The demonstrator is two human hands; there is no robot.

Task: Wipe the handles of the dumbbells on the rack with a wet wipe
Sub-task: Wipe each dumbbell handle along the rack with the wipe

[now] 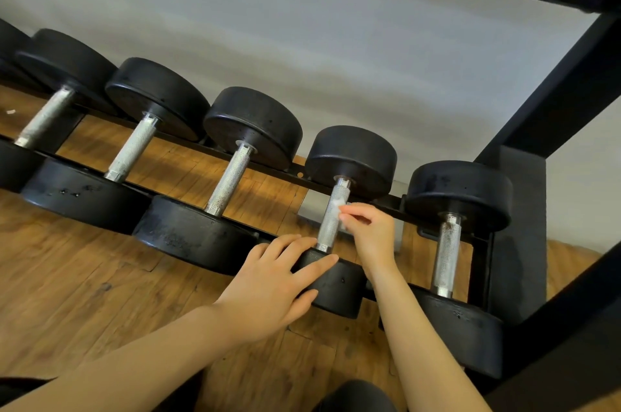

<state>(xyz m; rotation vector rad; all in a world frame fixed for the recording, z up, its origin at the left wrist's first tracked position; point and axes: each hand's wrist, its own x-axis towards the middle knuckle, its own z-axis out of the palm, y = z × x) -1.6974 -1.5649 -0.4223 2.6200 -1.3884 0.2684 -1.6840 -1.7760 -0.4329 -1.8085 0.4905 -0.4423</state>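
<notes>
Right hand (371, 230) pinching a small white wet wipe (337, 203) against a knurled steel handle (331, 216), left hand (279, 280) flat with straight fingers on the round black matte dumbbell head (336, 287), black metal rack (524, 115), wooden floor (67, 277)

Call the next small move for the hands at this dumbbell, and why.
Probably slide the right hand with the wet wipe down the handle toward the near head. The wipe sits near the handle's far end, so the lower knurling looks unwiped, and the left hand rests on the near head, steadying it.
</notes>
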